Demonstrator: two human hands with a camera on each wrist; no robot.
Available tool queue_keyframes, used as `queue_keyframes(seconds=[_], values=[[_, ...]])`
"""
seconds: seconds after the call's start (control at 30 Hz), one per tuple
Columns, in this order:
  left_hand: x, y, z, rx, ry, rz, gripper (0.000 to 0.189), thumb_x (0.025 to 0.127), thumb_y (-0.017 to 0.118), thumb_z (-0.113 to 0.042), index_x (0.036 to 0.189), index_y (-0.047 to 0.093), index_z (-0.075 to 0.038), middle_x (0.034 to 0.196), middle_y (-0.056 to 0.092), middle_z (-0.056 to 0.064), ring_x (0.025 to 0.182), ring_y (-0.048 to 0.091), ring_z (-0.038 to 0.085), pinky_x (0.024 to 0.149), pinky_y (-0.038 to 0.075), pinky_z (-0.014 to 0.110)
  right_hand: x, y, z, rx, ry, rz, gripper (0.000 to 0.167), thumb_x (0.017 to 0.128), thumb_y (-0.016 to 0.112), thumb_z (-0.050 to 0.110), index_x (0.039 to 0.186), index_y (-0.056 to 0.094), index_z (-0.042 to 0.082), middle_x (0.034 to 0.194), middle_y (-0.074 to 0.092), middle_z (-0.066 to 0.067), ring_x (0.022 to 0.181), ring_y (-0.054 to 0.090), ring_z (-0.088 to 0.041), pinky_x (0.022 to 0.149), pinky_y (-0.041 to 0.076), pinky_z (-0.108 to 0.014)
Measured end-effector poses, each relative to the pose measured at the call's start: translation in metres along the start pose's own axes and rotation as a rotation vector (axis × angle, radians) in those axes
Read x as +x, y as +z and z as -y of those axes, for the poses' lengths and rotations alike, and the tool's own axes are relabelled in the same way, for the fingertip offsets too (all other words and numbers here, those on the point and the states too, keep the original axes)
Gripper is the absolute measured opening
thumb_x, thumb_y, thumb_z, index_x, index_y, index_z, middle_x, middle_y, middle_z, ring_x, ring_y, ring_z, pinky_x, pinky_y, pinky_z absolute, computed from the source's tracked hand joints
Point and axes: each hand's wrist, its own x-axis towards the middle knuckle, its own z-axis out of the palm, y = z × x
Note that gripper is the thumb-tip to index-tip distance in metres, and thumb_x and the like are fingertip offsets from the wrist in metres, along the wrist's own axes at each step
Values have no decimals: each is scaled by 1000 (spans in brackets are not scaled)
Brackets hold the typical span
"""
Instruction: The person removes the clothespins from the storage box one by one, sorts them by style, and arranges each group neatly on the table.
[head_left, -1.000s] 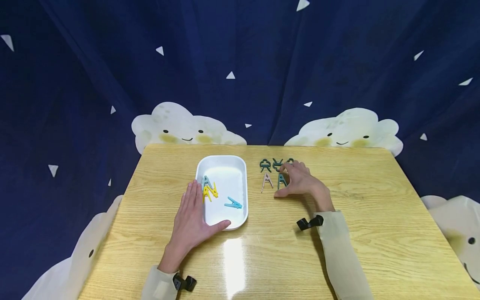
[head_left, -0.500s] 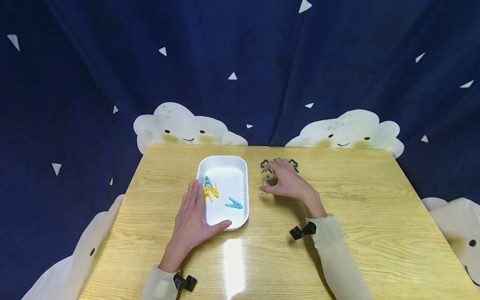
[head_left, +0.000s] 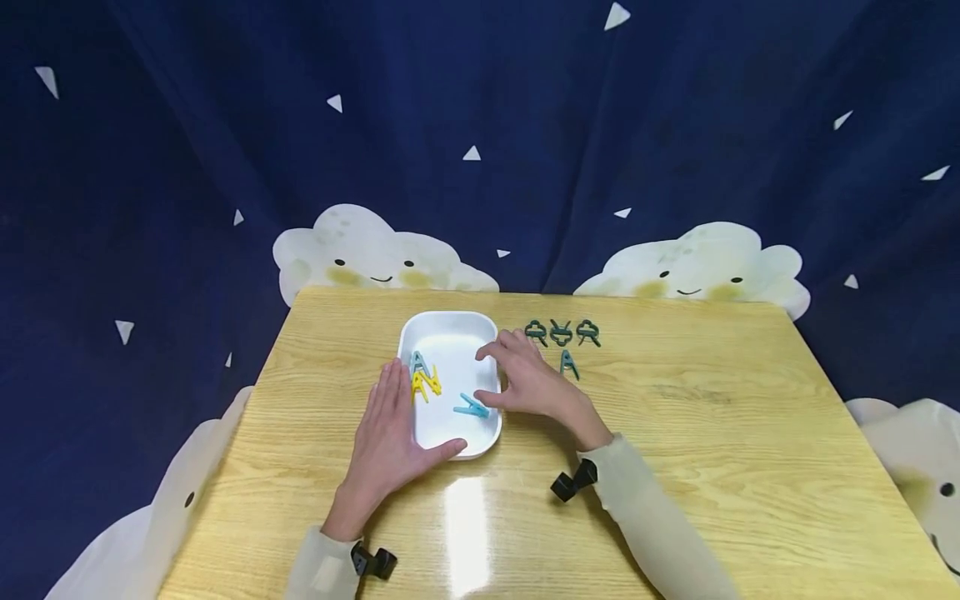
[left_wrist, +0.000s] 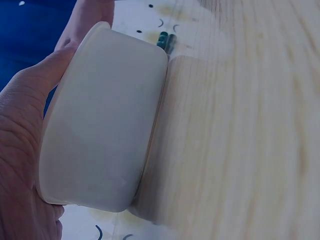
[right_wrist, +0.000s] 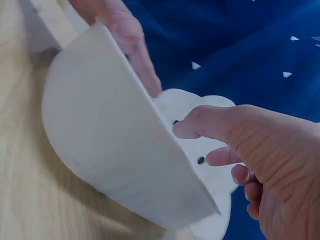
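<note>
My left hand lies along the left side of a white plastic tray, fingers straight, with the thumb over the near rim. Inside the tray are a grey-blue clothespin, yellow clothespins by the left wall and a light blue clothespin near the right wall. My right hand reaches over the right rim, its thumb and forefinger apart and nothing seen between them. The thumb is right by the light blue clothespin. In the right wrist view, the tray wall hides what lies inside.
Right of the tray, a row of dark green clips lies on the wooden table, with a dark green clothespin in front. A dark blue curtain with cloud shapes hangs behind the table.
My right hand has moved left, from over the clips on the table to over the tray. The pink clothespin seen earlier is out of sight now. My left hand stays at the tray.
</note>
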Motion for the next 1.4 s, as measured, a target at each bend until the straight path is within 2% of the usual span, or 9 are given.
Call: queue_keyframes(seconds=[0.17, 0.37, 0.63, 0.83, 1.17, 1.4], values=[[-1, -2, 5, 16, -7, -8, 144, 72, 54, -97, 165, 10, 3, 175, 0, 15, 162, 3, 31, 130, 14, 50, 26, 12, 10, 1, -83, 27, 50, 87, 82, 38, 122, 71, 4, 102, 60, -12, 96, 45, -23, 85, 40, -38], [-4, -6, 9, 11, -12, -8, 144, 72, 58, -95, 165, 10, 4, 175, 0, 17, 162, 4, 32, 130, 13, 51, 57, 20, 18, -76, -135, 99, 49, 89, 79, 38, 126, 71, 8, 107, 61, -9, 99, 45, -21, 88, 42, -37], [-2, -5, 5, 4, -8, 4, 144, 72, 55, -97, 165, 10, 4, 175, -2, 16, 162, 1, 31, 130, 13, 51, 84, 18, 22, -139, -103, 212, 54, 89, 80, 35, 135, 66, 11, 119, 61, -6, 105, 49, -23, 96, 44, -38], [-1, -4, 4, 5, 3, -2, 144, 72, 56, -97, 165, 10, 4, 175, -1, 17, 162, 5, 34, 130, 13, 52, 103, 22, 24, -211, -68, 309, 53, 93, 78, 34, 140, 64, 14, 125, 62, -5, 110, 50, -22, 96, 45, -35], [1, 0, 1, 9, 19, -11, 144, 73, 55, -97, 165, 12, 5, 174, 4, 20, 161, 8, 35, 130, 14, 51, 113, 33, 27, -223, -27, 419, 61, 90, 81, 30, 145, 61, 16, 121, 61, -7, 109, 50, -23, 103, 43, -39], [1, 2, 1, 15, 22, -17, 144, 73, 54, -97, 165, 11, 4, 174, 1, 18, 161, 8, 35, 130, 14, 50, 114, 39, 20, -231, -14, 431, 56, 92, 79, 31, 143, 63, 15, 124, 62, -8, 114, 52, -24, 107, 42, -40]])
